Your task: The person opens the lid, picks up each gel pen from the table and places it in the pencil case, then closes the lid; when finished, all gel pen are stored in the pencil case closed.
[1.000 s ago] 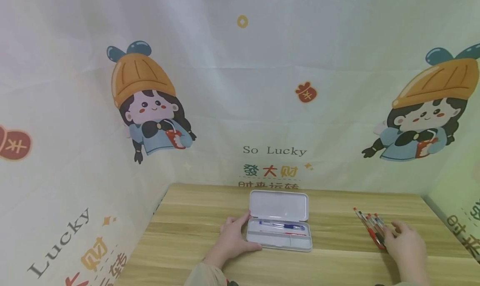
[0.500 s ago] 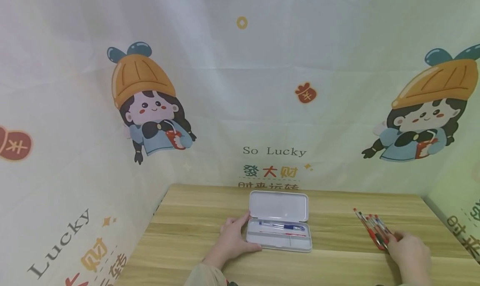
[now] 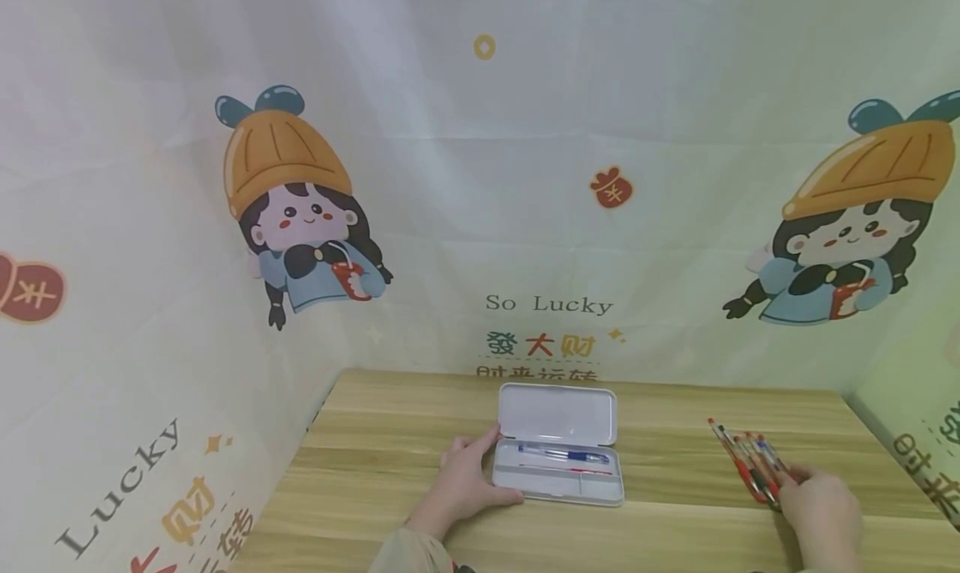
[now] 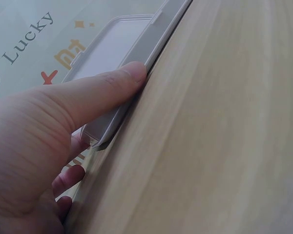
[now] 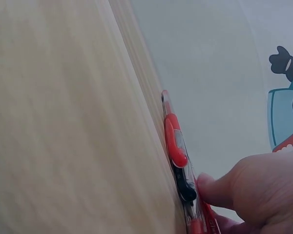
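Note:
An open, light-coloured pencil case [image 3: 510, 479] lies on the table, its lid [image 3: 558, 412] tipped back. Inside are a blue pen [image 3: 577, 455] and a thin red-ended pen or refill [image 3: 588, 470]. My left hand [image 3: 465, 480] holds the case's left end, thumb along the near edge and a finger at the back corner. To the right, several pens [image 3: 742, 464] with red, black and blue parts lie bunched together. My right hand [image 3: 821, 506] pinches a pen at the bunch's right side; in the right wrist view the thumb [image 5: 210, 189] presses against a red one, its fingers partly hidden.
The wooden table [image 3: 675, 523] extends on both sides of the case. A printed cloth [image 3: 435, 223] hangs behind and at the sides, meeting the table's back edge. The case has a small divider [image 3: 581, 481] in its front compartment.
My right hand has shifted slightly right and towards me, and its fingers have drawn in on the pens. The pens moved a little. My left hand and the case stay put.

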{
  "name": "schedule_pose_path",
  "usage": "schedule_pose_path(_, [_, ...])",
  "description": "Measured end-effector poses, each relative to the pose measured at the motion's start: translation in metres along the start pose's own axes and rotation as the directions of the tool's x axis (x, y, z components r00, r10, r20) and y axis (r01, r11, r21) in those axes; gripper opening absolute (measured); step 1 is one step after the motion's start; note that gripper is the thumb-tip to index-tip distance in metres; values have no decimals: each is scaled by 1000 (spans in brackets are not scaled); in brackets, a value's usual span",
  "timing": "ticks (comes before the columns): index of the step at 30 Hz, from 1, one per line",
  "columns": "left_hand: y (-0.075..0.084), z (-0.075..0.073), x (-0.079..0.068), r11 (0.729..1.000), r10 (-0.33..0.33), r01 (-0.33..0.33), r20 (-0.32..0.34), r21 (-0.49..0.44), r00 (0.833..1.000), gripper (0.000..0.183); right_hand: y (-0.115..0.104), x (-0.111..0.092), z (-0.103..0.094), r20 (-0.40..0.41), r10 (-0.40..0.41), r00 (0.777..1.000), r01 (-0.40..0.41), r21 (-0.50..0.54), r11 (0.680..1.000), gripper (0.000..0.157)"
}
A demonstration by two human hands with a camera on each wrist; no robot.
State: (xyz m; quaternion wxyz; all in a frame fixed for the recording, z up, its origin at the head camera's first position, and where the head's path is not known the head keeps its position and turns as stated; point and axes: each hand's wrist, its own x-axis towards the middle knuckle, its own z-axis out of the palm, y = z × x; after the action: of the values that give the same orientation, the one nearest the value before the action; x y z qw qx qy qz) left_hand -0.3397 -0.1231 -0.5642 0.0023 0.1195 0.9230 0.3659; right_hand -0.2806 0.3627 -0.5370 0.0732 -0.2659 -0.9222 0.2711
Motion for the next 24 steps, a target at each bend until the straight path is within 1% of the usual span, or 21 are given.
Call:
schedule_pose_path(2, [0,0,0,1000,1,-1,0,2,1000,124,1,-1,0,-6,11,1000,-11,14,1000,39])
schedule_pose_path(6, [-1,0,0,1000,2,-2,0,6,1000,124,2,-2,-2,-20,3,1000,-3,37,999,37])
schedule_pose_path(14, [-2,2,1,1000,-3,3,4,3,1000,124,-3,0,-5,-33,-7,999,8,35,999,38])
schedule_pose_path(19, [-1,1,1,1000,3,-3,-2,-1,1000,124,-13,2,-4,-51,-65,997,67,44,997,39])
schedule_pose_path(24, [-1,0,1,1000,4,-4,-1,-5,1000,125,-29,-2,1,-78,-110,991,115,62,991,36])
